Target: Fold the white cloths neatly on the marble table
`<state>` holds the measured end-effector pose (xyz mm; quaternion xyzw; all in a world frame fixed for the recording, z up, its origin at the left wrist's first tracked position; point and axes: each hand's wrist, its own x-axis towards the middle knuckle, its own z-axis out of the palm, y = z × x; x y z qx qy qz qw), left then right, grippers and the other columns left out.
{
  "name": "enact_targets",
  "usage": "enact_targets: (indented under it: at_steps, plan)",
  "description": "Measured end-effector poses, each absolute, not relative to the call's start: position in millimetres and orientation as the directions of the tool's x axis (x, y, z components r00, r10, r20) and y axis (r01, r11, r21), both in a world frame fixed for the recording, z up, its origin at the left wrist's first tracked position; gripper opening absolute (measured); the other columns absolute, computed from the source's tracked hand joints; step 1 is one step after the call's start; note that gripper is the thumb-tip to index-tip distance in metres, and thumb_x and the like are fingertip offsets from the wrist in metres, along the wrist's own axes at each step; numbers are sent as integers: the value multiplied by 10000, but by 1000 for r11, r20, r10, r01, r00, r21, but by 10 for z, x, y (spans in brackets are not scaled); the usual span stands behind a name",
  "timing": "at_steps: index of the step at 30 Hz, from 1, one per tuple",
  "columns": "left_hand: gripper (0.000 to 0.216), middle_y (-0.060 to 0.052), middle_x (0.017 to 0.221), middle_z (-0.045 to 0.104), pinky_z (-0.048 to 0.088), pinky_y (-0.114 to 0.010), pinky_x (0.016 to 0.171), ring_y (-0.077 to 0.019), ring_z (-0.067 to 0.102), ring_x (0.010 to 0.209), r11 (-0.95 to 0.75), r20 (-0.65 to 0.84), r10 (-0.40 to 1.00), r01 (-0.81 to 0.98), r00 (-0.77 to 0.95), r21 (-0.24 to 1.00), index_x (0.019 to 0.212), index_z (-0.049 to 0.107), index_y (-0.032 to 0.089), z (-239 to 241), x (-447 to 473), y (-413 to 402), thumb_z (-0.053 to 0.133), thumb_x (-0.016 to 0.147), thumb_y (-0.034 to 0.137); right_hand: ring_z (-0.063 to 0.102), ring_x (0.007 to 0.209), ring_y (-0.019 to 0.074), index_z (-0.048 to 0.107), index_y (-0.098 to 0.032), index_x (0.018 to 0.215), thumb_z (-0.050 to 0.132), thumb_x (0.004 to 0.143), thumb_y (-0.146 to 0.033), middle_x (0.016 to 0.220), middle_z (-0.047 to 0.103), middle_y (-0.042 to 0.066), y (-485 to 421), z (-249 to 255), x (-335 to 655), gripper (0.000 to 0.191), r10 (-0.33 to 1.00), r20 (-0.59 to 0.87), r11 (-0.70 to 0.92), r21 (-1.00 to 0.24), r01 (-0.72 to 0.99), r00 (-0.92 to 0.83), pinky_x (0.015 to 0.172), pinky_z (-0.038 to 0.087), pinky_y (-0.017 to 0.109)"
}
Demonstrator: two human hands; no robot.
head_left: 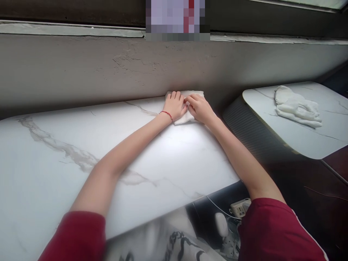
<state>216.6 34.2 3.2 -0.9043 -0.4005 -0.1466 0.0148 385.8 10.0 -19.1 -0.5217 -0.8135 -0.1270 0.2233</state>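
At the table's point(81, 152) far edge, the cloth point(196, 94) lies under both hands: left hand point(175, 106) flat, fingers extended; right hand point(200, 108) curled at a fold, grip unclear. Even pressure should keep it smooth.

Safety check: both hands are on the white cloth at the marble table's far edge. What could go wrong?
1. The left hand and right hand press the cloth right against the rough wall; knuckles could scrape it.
2. Both arms stretch far across the table, so the lean may strain.
3. A power strip lies below the near edge; any drips could reach it.
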Motion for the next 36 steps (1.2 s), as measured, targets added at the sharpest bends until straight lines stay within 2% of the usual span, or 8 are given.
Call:
enact_targets:
  at_steps: [5,10,16,20,24,29,33,36]
  plan:
    - [439,-268,1318,578,354,-478,1013,-374,502,1260,-719,275,681,690,679,76,1257,584,34,37,2156,145,358,1002,312,567,894,286,610,-210,1047,398,898,-152,1021,672,120,-213,-184,3831,265,782,516,404,6,915,-349,797,452,415]
    - [423,-255,1279,602,373,-471,969,-372,525,1206,-807,293,578,586,762,70,1227,602,43,16,2248,-141,378,998,320,583,881,296,621,-213,1056,405,884,-137,1022,676,122,-747,-202,3871,286,788,545,333,15,943,-287,769,465,432]
    - [407,-227,1206,631,393,-442,918,-348,552,1127,-885,290,461,461,839,72,1201,621,47,47,2393,-696,409,992,325,626,942,328,622,-257,1125,408,913,-149,1082,689,124,-1528,-182,3953,320,785,581,296,-49,954,-214,790,521,491]
    - [420,-217,1155,642,412,-420,884,-324,559,1079,-897,269,433,441,860,33,1191,632,34,61,2442,-1126,420,1003,344,651,1016,341,621,-309,1211,451,904,-133,1136,689,116,-1985,-166,3953,393,801,568,292,-92,952,-191,843,540,524]
    - [407,-193,1135,647,418,-397,882,-303,549,1046,-866,235,477,498,847,-38,1194,639,42,89,2445,-1383,440,1009,345,668,1052,311,621,-292,1235,471,895,-97,1181,696,103,-2182,-156,3943,419,795,565,315,-75,946,-220,866,552,486]
    - [418,-180,1115,649,428,-381,861,-296,554,1018,-832,212,521,548,827,-92,1214,644,36,132,2439,-1366,421,1018,331,685,1030,283,650,-241,1134,478,895,-92,1171,714,102,-2004,-158,3988,331,773,577,379,-88,921,-263,867,555,437]
    - [425,-217,1123,652,432,-413,825,-329,556,1008,-723,211,636,669,742,-173,1243,637,7,95,2483,-1187,462,1000,309,678,1076,283,644,-239,1108,467,888,-94,1192,712,100,-1637,-168,4005,318,752,568,468,-106,877,-333,889,552,437]
    - [409,-216,1165,642,430,-431,851,-343,549,1043,-633,204,731,758,652,-156,1255,639,28,51,2510,-950,505,986,304,676,1036,274,646,-250,1082,453,875,-110,1170,715,88,-1285,-180,3956,316,761,545,504,-152,850,-353,881,546,443]
